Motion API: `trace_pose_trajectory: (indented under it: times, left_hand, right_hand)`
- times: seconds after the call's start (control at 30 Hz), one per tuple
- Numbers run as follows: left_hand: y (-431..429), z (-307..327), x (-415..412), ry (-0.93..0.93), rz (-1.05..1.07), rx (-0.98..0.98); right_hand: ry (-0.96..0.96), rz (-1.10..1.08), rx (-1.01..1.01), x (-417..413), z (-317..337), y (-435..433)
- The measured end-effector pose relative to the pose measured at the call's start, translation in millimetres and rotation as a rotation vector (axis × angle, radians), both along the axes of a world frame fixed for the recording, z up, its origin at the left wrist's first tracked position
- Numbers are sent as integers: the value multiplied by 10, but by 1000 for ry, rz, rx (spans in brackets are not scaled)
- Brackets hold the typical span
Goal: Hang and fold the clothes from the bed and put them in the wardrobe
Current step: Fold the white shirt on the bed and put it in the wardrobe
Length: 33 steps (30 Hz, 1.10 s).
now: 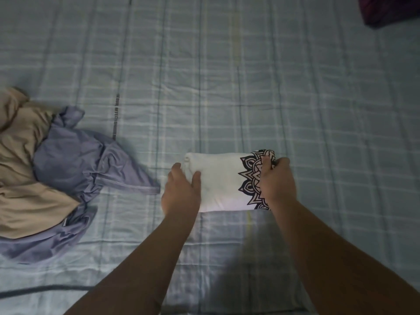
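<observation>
The bed (227,76) fills almost the whole view. It is covered with a light blue sheet that has a check pattern of pale and dark lines, and the sheet lies rather flat with only small wrinkles.

On the left side of the bed there is a loose pile of two clothes. The purple-blue garment (75,162) is crumpled and spreads from the middle of the pile toward the near edge, with one pointed corner reaching to the right. The tan garment (20,178) lies partly on top of it and continues out of the picture on the left.

The white garment (222,178) lies on the sheet near the middle, well apart from the pile. It is folded into a compact rectangle, and a black ornamental print (250,176) covers its right part.

In the far right corner a dark red object (391,10) is seen only in part, and I cannot tell what it is.

Both bare forearms come in from the near edge. The right hand (278,180) is on the right end of the white garment, with its fingers curled over the far corner and gripping the cloth. The left hand (181,189) is at the left end, with the thumb on top and the fingers rather straight along the edge. These fingers are a little blurred.
</observation>
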<state>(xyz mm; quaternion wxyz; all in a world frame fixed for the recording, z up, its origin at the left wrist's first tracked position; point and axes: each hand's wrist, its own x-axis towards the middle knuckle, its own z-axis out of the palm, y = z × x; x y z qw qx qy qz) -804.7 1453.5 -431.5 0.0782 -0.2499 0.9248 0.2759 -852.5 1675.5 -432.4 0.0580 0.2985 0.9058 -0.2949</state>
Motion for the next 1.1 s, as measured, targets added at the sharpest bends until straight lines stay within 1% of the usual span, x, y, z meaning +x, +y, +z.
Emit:
trace_pose_trajectory:
  times: [0.03, 0.07, 0.1, 0.13, 0.17, 0.2, 0.23, 0.27, 0.3, 0.37, 0.43, 0.53, 0.63, 0.67, 0.7, 0.73, 0.77, 0.8, 0.83, 0.87, 0.9, 0.93, 0.97, 1.0, 1.03, 1.1]
  left_hand:
    - [0, 51, 11, 78, -47, -70]
    - [2, 88, 37, 185, -144, -137]
    - [11, 106, 66, 290, -288, -177]
    - [31, 107, 97, 358, -454, -193]
    - [58, 106, 114, 376, -601, -203]
    - [85, 93, 117, 347, -709, -222]
    - [107, 66, 112, 287, -778, -249]
    - [116, 23, 100, 223, -814, -281]
    - [108, -29, 82, 173, -829, -310]
    - [60, -144, 38, 115, -829, -335]
    - [21, -273, 17, 100, -808, -309]
    - [39, -356, 43, 65, -770, -253]
    - [55, -274, 15, 18, -772, -242]
    - [54, -228, -1, 32, -766, -223]
    - [49, -175, -11, 65, -733, -181]
    - [38, -119, -13, 114, -657, -118]
    - [14, -66, -14, 179, -538, -49]
    - [-32, -37, -12, 243, -381, 20]
    - [-92, -22, -2, 279, -196, 102]
    - [-153, -14, 5, 260, -4, 208]
    - [-209, -21, -2, 179, 173, 316]
    - [-247, -36, -13, 50, 306, 403]
    - [-268, -45, -21, -83, 352, 435]
    - [-277, -58, -24, -182, 311, 426]
    - [-276, -66, -24, -239, 221, 399]
    - [-266, -77, -57, -290, 80, 357]
  right_hand:
    - [127, 58, 58, 29, 61, 1]
    - [265, 153, 126, 67, 126, -1]
    - [381, 280, 172, 112, 178, -9]
    - [449, 444, 194, 161, 215, -16]
    - [468, 625, 215, 207, 228, -24]
    - [443, 786, 255, 254, 221, -31]
    - [386, 900, 307, 302, 184, -29]
    - [313, 958, 360, 348, 131, -18]
    - [231, 969, 398, 380, 79, -4]
    - [100, 931, 418, 400, -30, 11]
    - [60, 892, 403, 383, -138, 13]
    - [33, 869, 372, 357, -190, -4]
    - [38, 873, 320, 320, -103, -16]
    - [58, 860, 271, 302, -61, -16]
    - [97, 815, 180, 287, -11, -17]
    - [157, 727, 58, 272, 38, -17]
    - [224, 602, -59, 265, 77, -10]
    - [283, 465, -134, 268, 107, 3]
    - [324, 337, -160, 275, 135, 16]
    - [340, 227, -162, 276, 149, 33]
    - [307, 136, -168, 274, 142, 50]
    - [217, 62, -185, 277, 134, 65]
    - [103, 5, -203, 278, 123, 79]
    - [0, -25, -220, 277, 110, 91]
    - [-74, -26, -226, 274, 87, 105]
    - [-147, 17, -214, 254, 42, 129]
